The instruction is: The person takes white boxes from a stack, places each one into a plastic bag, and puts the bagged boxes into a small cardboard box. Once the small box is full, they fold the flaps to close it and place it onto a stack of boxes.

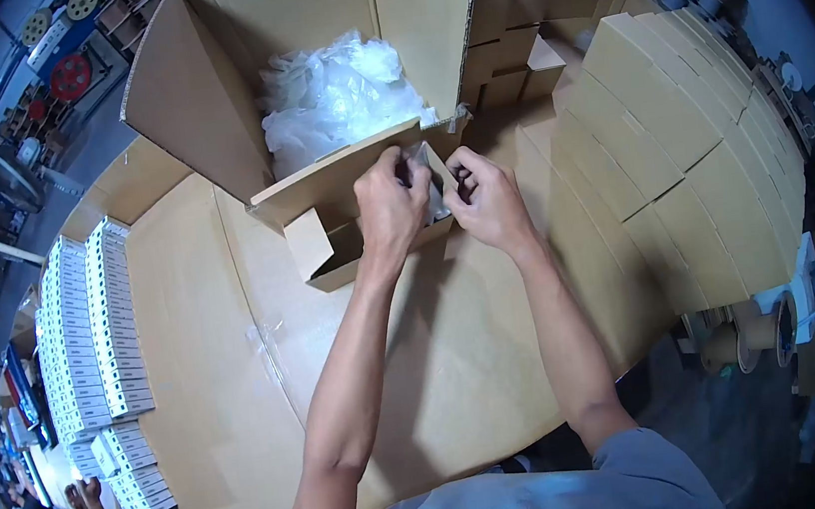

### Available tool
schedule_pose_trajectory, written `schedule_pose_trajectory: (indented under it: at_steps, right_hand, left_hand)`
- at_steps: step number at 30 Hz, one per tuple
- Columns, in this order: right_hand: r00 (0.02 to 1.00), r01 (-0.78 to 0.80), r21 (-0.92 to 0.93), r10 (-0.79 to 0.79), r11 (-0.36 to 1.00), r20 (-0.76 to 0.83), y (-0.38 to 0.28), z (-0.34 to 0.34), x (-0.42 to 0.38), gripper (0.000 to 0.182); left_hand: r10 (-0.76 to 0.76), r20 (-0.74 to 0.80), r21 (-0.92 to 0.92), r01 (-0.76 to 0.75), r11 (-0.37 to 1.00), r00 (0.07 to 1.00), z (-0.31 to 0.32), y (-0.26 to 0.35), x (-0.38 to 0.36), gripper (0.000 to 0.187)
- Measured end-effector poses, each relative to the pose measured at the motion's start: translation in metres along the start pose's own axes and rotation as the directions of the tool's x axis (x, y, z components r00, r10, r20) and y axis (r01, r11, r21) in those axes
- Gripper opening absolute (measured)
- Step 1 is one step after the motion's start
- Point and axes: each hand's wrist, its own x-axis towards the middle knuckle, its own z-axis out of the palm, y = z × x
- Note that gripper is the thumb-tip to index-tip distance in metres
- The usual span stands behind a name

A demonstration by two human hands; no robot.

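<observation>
Brown cardboard sheeting (240, 374) covers the worktable from the near edge outward. Both forearms reach over it to a small open carton (342, 252) at mid-table. The left hand (390, 206) and right hand (487, 200) sit close together above it, fingers pinched on a small clear-wrapped item (429, 177). Rows of white boxes (85, 331) line the left side. Further off stands a large open carton (238, 93) stuffed with plastic bags (334, 92), and stacked flat cartons (676, 143) rise on the right.
</observation>
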Motion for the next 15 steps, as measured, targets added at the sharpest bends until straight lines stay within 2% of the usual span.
schedule_pose_trajectory:
  at_steps: [1, 2, 3, 4, 5, 8, 9, 11, 12, 14, 15]
  right_hand:
    - [1.0, -0.023, -0.055, 0.022, 0.998, -0.019, -0.004, 0.0, 0.001, 0.022]
    - [0.998, -0.047, -0.11, 0.043, 0.993, -0.039, -0.005, 0.0, 0.002, 0.023]
    - [0.996, 0.045, -0.125, -0.054, 0.991, -0.067, -0.002, 0.001, 0.003, 0.026]
    - [0.997, 0.045, -0.102, -0.051, 0.994, -0.065, -0.003, 0.002, 0.003, 0.026]
    - [0.997, 0.046, -0.078, -0.05, 0.996, -0.061, -0.004, 0.003, 0.003, 0.027]
    - [0.994, -0.046, -0.061, 0.04, 0.997, -0.104, 0.002, 0.004, 0.0, 0.025]
    - [0.989, -0.087, -0.061, 0.079, 0.994, -0.128, 0.006, 0.005, 0.001, 0.025]
    - [0.982, -0.182, -0.01, 0.182, 0.983, -0.044, 0.017, 0.005, -0.003, 0.025]
    - [0.974, -0.227, -0.027, 0.227, 0.974, -0.008, 0.016, 0.005, -0.006, 0.029]
    - [0.947, -0.31, -0.07, 0.315, 0.948, 0.065, 0.015, 0.005, -0.012, 0.042]
    - [0.95, -0.302, -0.068, 0.307, 0.951, 0.065, 0.026, 0.01, -0.013, 0.046]
  left_hand:
    - [-0.095, 0.046, -0.006, 0.096, 0.995, 0.994, -0.005, 0.004, -0.001, 0.022]
    - [-0.11, 0.04, 0.009, 0.11, 0.994, 0.993, -0.008, 0.006, -0.001, 0.022]
    - [-0.124, 0.033, 0.026, 0.123, 0.992, 0.992, -0.011, 0.007, -0.002, 0.023]
    - [-0.137, 0.022, 0.044, 0.136, 0.99, 0.99, -0.013, 0.007, -0.003, 0.023]
    - [-0.043, -0.028, -0.004, 0.043, 0.999, 0.999, -0.012, 0.004, -0.005, 0.02]
    - [0.092, 0.044, 0.187, -0.099, 0.977, 0.995, -0.018, -0.009, -0.02, 0.026]
    - [0.044, 0.016, 0.141, -0.046, 0.989, 0.999, -0.025, -0.001, -0.029, 0.033]
    - [-0.262, 0.094, 0.329, 0.219, 0.919, 0.96, -0.04, 0.026, -0.027, 0.049]
    - [-0.423, 0.141, 0.434, 0.328, 0.839, 0.895, -0.045, 0.034, -0.024, 0.059]
    - [-0.467, 0.259, 0.564, 0.26, 0.783, 0.845, -0.037, 0.023, -0.016, 0.071]
    - [-0.49, 0.313, 0.622, 0.215, 0.753, 0.814, -0.032, 0.015, -0.01, 0.078]
